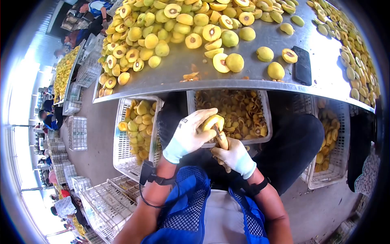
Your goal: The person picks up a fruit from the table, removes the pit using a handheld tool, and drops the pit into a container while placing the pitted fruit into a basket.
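In my gloved left hand (190,132) is a yellow peach half (213,121), its cut side turned toward my right hand. The gloved right hand (234,156) grips a pitting knife (222,140) by its wooden handle, and the metal tip touches the cut face of the peach. Both hands are closed, just below the table edge. Under them stands a white crate (265,110) of peach scraps and pits. On the metal table (162,79) lies a large heap of peach halves (150,40), many showing brown pits.
A black phone (302,66) rests near the table edge. Crates of peach halves stand at left (120,134) and right (345,126) of my legs. More halves (357,77) cover the table's right side. Stacked crates (107,203) and other people (97,7) are at left.
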`<state>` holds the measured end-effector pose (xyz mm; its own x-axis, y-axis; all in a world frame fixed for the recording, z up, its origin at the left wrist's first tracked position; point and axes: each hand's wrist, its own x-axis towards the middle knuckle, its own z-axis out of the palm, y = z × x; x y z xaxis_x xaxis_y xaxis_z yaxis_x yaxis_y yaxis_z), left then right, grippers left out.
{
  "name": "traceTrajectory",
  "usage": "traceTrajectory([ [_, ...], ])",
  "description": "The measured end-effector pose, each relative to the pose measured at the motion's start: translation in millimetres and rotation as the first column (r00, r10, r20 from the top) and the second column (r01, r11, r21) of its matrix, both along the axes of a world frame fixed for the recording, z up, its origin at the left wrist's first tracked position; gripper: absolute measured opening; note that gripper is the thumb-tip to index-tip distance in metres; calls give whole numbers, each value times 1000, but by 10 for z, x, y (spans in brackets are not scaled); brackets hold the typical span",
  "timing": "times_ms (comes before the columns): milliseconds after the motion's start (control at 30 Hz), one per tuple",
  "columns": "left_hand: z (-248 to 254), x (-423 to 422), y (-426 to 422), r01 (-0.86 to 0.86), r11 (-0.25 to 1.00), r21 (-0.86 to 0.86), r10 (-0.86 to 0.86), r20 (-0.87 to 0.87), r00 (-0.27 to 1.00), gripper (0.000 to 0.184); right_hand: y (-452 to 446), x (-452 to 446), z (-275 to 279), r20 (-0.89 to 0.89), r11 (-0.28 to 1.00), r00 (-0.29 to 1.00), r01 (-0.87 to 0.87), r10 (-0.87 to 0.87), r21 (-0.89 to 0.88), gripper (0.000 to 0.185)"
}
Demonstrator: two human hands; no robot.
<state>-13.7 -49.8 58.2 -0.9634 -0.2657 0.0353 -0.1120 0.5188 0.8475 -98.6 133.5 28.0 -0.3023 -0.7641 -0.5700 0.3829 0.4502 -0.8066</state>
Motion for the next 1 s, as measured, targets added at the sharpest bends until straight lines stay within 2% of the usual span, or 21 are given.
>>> traceTrajectory([
  [33, -78, 31, 42, -63, 982, 177, 71, -37, 997, 52, -13, -5, 4, 12, 1000, 1000, 1, -1, -8, 18],
  [100, -292, 57, 216, -157, 842, 516, 223, -67, 973, 52, -25, 4, 10, 41, 1000, 999, 5, -4, -19, 18],
  [133, -251, 12, 314, -178, 860, 479, 284, -158, 946, 46, -29, 18, 5, 18, 999, 1000, -18, 19, -28, 18],
  [233, -378, -30, 420, -282, 672, 685, 448, -73, 891, 42, -23, 66, -38, -79, 997, 995, -58, 54, -51, 18],
  [300, -388, -73, 414, -300, 659, 690, 457, -51, 888, 37, -26, 90, -107, -178, 996, 984, -46, 32, -72, 17],
  [400, -368, -111, 318, -308, 643, 702, 368, 69, 927, 34, -8, 87, -82, -185, 997, 981, -61, 50, -55, 18],
  [500, -408, -132, 242, -232, 662, 713, 268, 65, 961, 32, -17, 11, 53, 8, 991, 992, -127, 127, 32, 18],
  [600, -418, -142, 241, -177, 700, 692, 241, 5, 971, 26, 16, -11, -8, 176, 990, 975, -132, 137, -40, 19],
  [633, -409, -151, 244, -151, 724, 673, 230, -29, 973, 25, 18, -16, 3, 184, 992, 975, -118, 124, -43, 19],
  [733, -334, -198, 212, -155, 771, 618, 170, 35, 985, 24, 35, -17, 28, 187, 994, 977, -103, 107, -32, 18],
  [833, -354, -246, 73, -124, 657, 744, -47, 204, 978, 27, 44, 12, -15, 178, 990, 974, -137, 138, -17, 16],
  [967, -448, -215, 124, -100, 545, 833, 7, 115, 993, 31, 72, -38, 30, 273, 986, 948, -149, 164, -76, 17],
  [1000, -489, -201, 159, -68, 436, 897, 47, 53, 997, 32, 76, -48, 37, 304, 984, 937, -150, 172, -94, 18],
])
